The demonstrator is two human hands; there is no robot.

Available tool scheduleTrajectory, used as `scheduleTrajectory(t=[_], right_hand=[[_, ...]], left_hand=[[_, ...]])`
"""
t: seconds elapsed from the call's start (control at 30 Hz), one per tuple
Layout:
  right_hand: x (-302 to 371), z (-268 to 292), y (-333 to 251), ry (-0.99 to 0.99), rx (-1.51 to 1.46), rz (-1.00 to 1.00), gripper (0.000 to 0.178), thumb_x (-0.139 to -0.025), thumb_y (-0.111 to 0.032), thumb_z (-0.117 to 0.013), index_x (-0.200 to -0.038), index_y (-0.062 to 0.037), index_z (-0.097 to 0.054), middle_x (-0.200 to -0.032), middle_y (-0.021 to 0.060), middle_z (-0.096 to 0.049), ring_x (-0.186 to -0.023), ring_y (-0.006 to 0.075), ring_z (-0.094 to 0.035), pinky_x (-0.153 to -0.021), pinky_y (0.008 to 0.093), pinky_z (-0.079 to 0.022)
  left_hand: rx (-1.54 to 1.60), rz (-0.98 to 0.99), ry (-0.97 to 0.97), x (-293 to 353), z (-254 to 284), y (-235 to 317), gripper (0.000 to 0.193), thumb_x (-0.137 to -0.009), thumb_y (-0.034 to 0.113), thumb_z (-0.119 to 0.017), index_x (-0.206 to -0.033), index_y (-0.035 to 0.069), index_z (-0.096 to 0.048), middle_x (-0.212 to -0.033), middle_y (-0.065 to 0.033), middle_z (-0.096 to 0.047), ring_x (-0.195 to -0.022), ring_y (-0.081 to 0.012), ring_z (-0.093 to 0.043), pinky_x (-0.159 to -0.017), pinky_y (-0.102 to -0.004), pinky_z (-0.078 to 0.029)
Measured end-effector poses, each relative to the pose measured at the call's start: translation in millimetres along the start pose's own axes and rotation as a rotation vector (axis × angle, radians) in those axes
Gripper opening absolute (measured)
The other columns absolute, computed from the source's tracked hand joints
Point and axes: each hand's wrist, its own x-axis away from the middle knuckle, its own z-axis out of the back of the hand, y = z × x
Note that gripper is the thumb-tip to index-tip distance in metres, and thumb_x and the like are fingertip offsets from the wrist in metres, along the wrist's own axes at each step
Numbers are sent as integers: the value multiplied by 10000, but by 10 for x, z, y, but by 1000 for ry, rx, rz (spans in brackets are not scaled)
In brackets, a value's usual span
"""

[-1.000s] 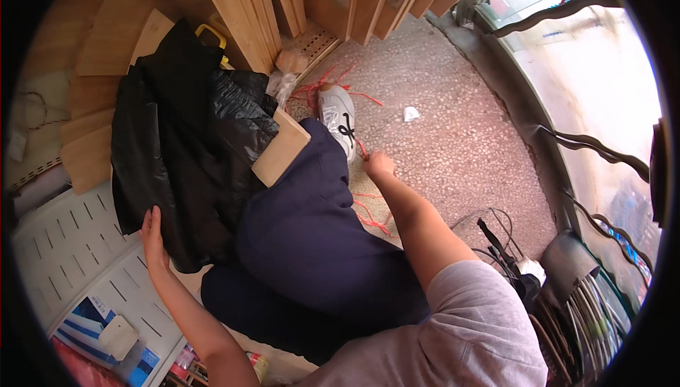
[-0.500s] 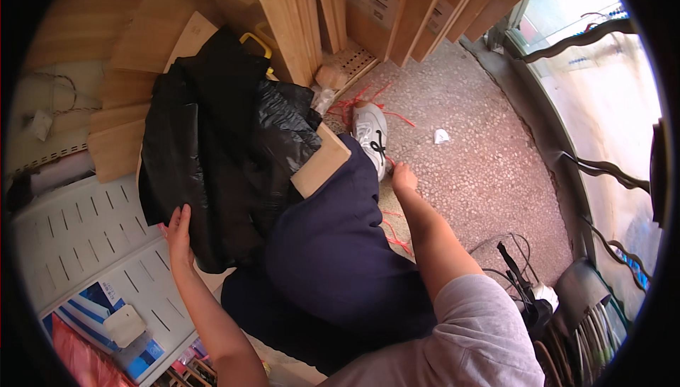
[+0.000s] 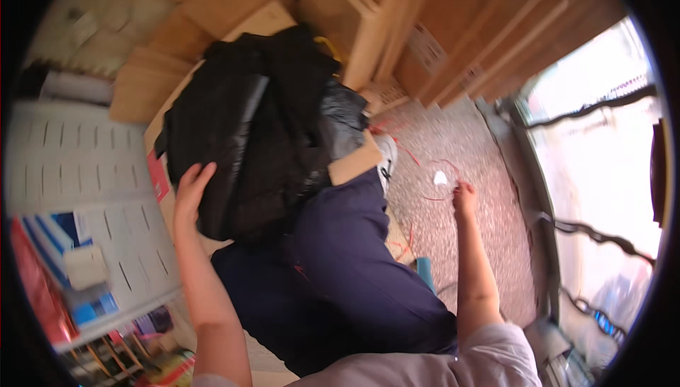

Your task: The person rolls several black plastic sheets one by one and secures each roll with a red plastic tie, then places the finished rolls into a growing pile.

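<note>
A black bundle point(image 3: 234, 132), part matt and part shiny like plastic, covers a board in front of me. My left hand point(image 3: 190, 192) rests at its left edge, fingers stretched out and apart, gripping nothing. Out over the floor on the right, my right hand point(image 3: 465, 198) pinches a thin red string point(image 3: 453, 165), which curves back toward the white shoe point(image 3: 387, 160). A bare wooden board end point(image 3: 356, 162) sticks out from under the bundle against my dark trouser leg. The shoe is mostly hidden behind it.
Wooden boards point(image 3: 489, 40) lean upright at the back right. A grey slotted metal shelf point(image 3: 78, 153) stands on the left, holding a blue-and-white package point(image 3: 49, 245). A white scrap point(image 3: 440, 177) lies on the speckled floor point(image 3: 496, 238) beside a glazed door point(image 3: 602, 167).
My right hand has moved away from the shoe to the right, drawing the red string out. My left hand stays at the bundle's left edge. The whole view has shifted.
</note>
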Motion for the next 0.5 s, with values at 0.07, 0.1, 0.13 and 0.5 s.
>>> scheduleTrajectory(t=[0.07, 0.1, 0.13, 0.5], right_hand=[[282, -155, -834, -41, -7, 262, 150, -898, -218, -614, -906, -69, -630, -673, -9, -559, -598, 76, -496, -511, 229, -382], [500, -329, -1258, -74, 4, 415, 140, -901, -205, -611, -910, -68, -634, -698, -15, -566, -655, 67, -510, -555, 211, -388], [753, -538, -1658, -141, -28, 550, 135, -907, -191, -604, -919, -59, -632, -717, -14, -571, -690, 63, -513, -584, 214, -397], [2935, -3195, -2517, -613, 890, 1314, 149, -822, -140, -625, -877, -2, -627, -692, 130, -652, -668, 208, -654, -602, 335, -503]], left_hand=[[57, -48, -79, -45, 38, -43, 667, -795, 413, -727, -1188, -87, -527, -1138, -148, -586, -1053, -196, -548, -914, -283, -405], [86, -66, -160, -69, 93, -69, 583, -799, 395, -727, -1118, -68, -571, -1047, -117, -616, -969, -171, -570, -861, -274, -424], [134, -96, -187, -8, 99, -27, 454, -814, 370, -716, -1003, -29, -607, -927, -63, -615, -868, -124, -556, -783, -258, -430], [1108, 14, -92, 231, 134, -200, 511, -878, 320, -658, -1275, 42, -500, -1132, -57, -614, -1002, -132, -582, -839, -285, -471]])
